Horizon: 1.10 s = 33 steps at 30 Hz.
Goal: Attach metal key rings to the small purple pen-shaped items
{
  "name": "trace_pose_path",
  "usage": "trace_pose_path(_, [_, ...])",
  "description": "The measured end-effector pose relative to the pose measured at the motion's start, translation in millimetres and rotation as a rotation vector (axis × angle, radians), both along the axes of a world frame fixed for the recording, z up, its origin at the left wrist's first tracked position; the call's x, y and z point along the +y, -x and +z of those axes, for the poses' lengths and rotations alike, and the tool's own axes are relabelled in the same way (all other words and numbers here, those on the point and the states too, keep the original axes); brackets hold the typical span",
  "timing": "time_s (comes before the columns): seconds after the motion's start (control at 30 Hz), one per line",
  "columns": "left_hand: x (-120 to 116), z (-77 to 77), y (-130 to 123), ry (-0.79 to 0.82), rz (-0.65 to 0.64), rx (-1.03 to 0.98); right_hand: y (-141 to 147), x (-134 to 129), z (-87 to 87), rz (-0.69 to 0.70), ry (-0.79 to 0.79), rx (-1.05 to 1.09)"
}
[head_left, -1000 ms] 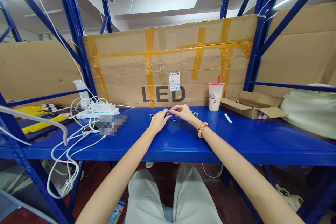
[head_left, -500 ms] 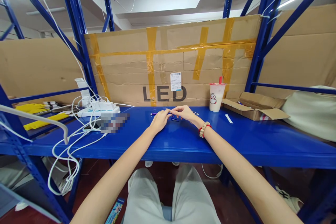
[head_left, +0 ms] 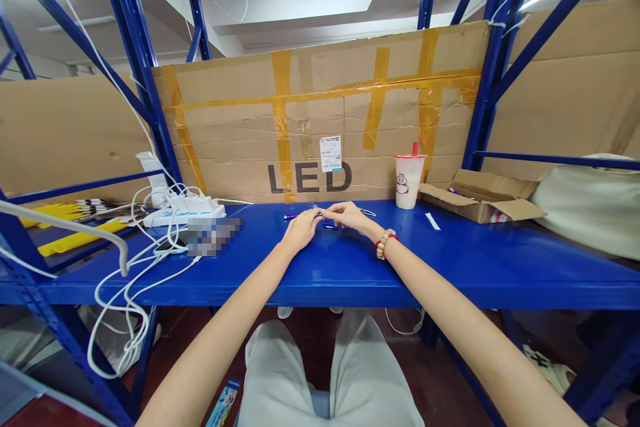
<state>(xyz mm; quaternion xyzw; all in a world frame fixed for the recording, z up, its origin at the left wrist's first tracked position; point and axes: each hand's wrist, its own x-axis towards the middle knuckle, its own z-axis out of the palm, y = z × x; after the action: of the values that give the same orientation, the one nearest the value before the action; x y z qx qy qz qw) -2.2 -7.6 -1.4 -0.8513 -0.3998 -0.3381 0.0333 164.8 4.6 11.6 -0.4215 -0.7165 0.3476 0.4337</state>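
My left hand (head_left: 301,229) and my right hand (head_left: 349,215) meet over the far middle of the blue table (head_left: 320,273). Both have their fingers closed around a slim dark blue pen-like item (head_left: 291,217), whose end sticks out left of my left hand. Under my right hand's fingertips lies a small dark item (head_left: 331,227) on the table. A little metallic piece (head_left: 369,213) shows just beyond my right hand. What is between the fingertips is too small to make out. A beaded bracelet (head_left: 385,244) is on my right wrist.
A white cup with a red straw (head_left: 409,181) and an open cardboard box (head_left: 483,203) stand at the back right, a white strip (head_left: 433,221) before them. White cables and a power strip (head_left: 185,211) lie at the left. A cardboard wall (head_left: 235,140) closes the back.
The view has shifted slightly, so the scene sits a little further left. Both hands remain together at the same spot, with only slight finger movement.
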Motion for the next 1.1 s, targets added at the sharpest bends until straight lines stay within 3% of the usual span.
trace_pose_path(0.23, [4.9, -1.5, -1.2, 0.125, 0.051, -0.066, -4.2, 6.9, -0.9, 0.032, -0.167, 0.077])
trace_pose_path(0.47, [1.1, 0.5, -2.3, 0.126, -0.074, -0.072, -6.9, 6.4, 2.8, 0.042, -0.210, 0.057])
trace_pose_path(0.87, [-0.2, -2.5, -0.4, 0.120, -0.196, 0.013, -11.6, 8.3, -1.0, 0.078, -0.211, 0.073])
trace_pose_path(1.1, [-9.0, 0.9, 0.2, 0.125, -0.122, 0.069, -12.8, 4.9, -2.5, 0.106, -0.161, 0.035])
